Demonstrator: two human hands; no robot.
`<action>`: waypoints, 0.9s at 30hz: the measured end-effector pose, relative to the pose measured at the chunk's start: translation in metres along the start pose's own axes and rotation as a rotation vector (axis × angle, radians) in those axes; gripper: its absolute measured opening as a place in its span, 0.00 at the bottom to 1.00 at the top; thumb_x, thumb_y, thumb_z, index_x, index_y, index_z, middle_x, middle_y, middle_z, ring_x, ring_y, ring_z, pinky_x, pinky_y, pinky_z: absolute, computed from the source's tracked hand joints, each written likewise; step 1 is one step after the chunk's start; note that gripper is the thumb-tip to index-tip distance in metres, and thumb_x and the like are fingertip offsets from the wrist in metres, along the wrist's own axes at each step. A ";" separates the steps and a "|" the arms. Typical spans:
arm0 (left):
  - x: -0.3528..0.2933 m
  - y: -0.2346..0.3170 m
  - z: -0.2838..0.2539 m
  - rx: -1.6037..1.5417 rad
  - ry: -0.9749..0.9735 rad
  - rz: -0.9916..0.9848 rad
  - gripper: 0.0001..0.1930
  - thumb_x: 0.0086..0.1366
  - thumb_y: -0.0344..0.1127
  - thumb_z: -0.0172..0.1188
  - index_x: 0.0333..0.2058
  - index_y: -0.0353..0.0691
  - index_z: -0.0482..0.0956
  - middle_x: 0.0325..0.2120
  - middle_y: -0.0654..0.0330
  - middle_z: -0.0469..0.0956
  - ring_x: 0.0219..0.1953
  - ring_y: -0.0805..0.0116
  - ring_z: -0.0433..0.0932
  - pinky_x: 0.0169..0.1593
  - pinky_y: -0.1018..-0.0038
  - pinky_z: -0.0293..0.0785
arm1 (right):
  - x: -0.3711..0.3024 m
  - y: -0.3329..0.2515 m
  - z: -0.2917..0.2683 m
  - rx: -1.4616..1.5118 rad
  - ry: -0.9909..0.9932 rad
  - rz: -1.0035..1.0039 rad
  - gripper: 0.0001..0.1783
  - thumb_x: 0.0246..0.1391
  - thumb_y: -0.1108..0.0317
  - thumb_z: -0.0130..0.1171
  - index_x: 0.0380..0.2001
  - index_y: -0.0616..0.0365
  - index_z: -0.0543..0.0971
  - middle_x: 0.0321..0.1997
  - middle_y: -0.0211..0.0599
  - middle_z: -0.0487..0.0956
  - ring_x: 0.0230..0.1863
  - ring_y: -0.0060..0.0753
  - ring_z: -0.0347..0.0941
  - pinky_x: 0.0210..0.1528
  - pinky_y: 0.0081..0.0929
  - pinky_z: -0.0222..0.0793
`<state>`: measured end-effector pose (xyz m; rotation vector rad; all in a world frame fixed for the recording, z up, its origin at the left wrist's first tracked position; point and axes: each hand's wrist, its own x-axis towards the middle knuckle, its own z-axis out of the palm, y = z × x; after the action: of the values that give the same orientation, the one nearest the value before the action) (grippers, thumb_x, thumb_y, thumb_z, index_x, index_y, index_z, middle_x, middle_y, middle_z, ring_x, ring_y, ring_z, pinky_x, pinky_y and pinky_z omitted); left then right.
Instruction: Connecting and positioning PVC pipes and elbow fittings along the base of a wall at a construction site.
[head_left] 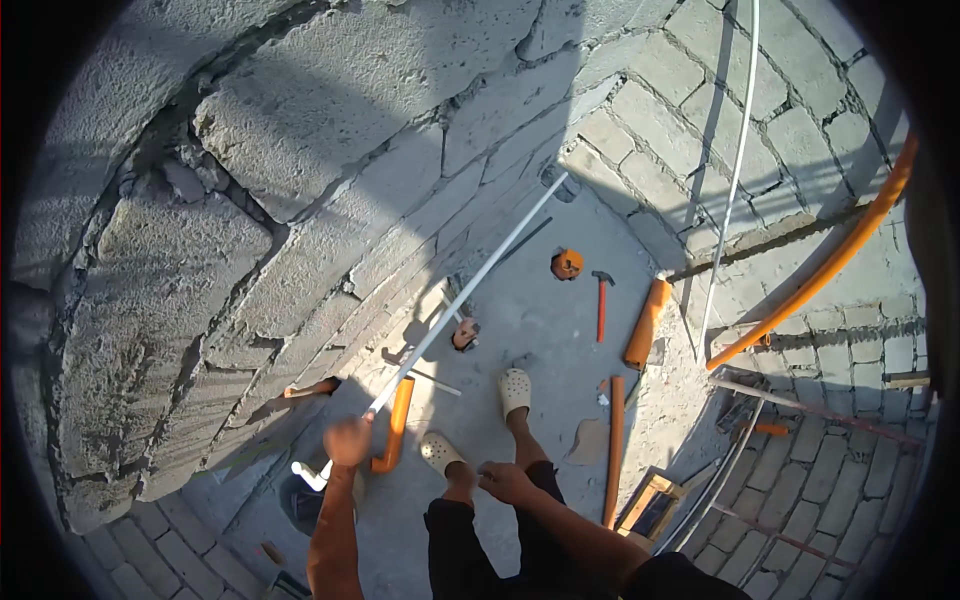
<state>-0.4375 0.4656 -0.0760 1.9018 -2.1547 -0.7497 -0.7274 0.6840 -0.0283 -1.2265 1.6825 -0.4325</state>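
Head: L hand (348,441) on wht pipe (468,291)

Both hands in frame, left arm up, right arm folded across the front.
Left forearm (336,540) enters at lower edge, left of center, near vertical; left wrist (344,475) roughly in line, left hand (347,441) at center-left, fingers curled into a closed grip, a bit blurred. Right forearm (580,527) slants up-left from lower right, dark sleeve (690,582) at the bottom edge, bare below it. Right hand (508,484) sits just below frame center, over the legs, back up, fingers bent; can't tell how tight. Legs bare below dark trousers (460,550), feet apart: right foot (515,392) farther up the frame, left foot (438,452) lower.
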 end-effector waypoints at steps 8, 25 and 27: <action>0.075 0.015 0.052 -0.060 -0.033 0.069 0.28 0.65 0.57 0.58 0.18 0.35 0.73 0.14 0.46 0.68 0.19 0.45 0.70 0.25 0.56 0.63 | 0.069 0.061 0.081 -0.004 -0.329 0.022 0.17 0.56 0.54 0.54 0.39 0.54 0.81 0.39 0.45 0.81 0.44 0.53 0.78 0.46 0.45 0.72; 0.113 -0.038 0.110 0.029 0.224 0.281 0.27 0.62 0.52 0.63 0.14 0.39 0.68 0.09 0.51 0.64 0.13 0.49 0.67 0.19 0.60 0.62 | 0.071 0.021 0.083 0.171 -0.385 -0.046 0.22 0.57 0.51 0.58 0.48 0.54 0.77 0.41 0.39 0.80 0.40 0.46 0.78 0.43 0.39 0.72; 0.115 -0.032 0.111 0.104 0.074 0.152 0.27 0.61 0.55 0.64 0.15 0.39 0.70 0.09 0.52 0.67 0.15 0.47 0.70 0.21 0.58 0.65 | 0.073 0.023 0.074 0.212 -0.293 -0.065 0.21 0.56 0.51 0.60 0.46 0.55 0.78 0.41 0.40 0.81 0.40 0.47 0.78 0.44 0.38 0.73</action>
<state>-0.4789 0.3807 -0.2094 1.7569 -2.3012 -0.5409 -0.6783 0.6489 -0.1155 -1.1300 1.3165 -0.4352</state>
